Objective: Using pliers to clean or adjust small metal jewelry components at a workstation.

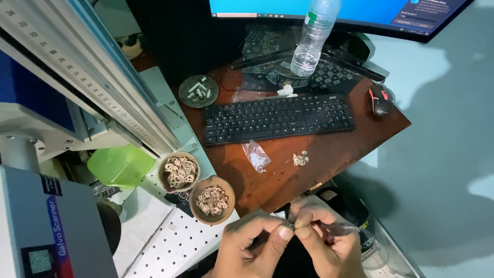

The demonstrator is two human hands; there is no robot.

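Both hands are low at the near edge of the brown desk (329,154), drawn together. The left hand (247,247) has thumb and forefinger pinched narrow on a tiny piece (289,224), too small for me to say just what it is, and the right hand (324,242) meets it there, fingers closed round a slim dark tool (342,228) whose tip points at that same pinch. It looks to me like fine fitting work on one small part, mid-step, the piece held right between the two sets of fingertips. Just left of the hands sit two round bowls, the nearer bowl (196,210) and the farther bowl (163,181), both heaped with pale ring-shaped bits, resting on the white perforated plate (175,247). A small loose pile (300,159) of the same bits lies on the desk, near a little clear bag (256,155) and below the black keyboard (278,117). A water bottle (314,36) stands behind. My guess: the next move wants a steady pinch and careful aim with that tool tip.
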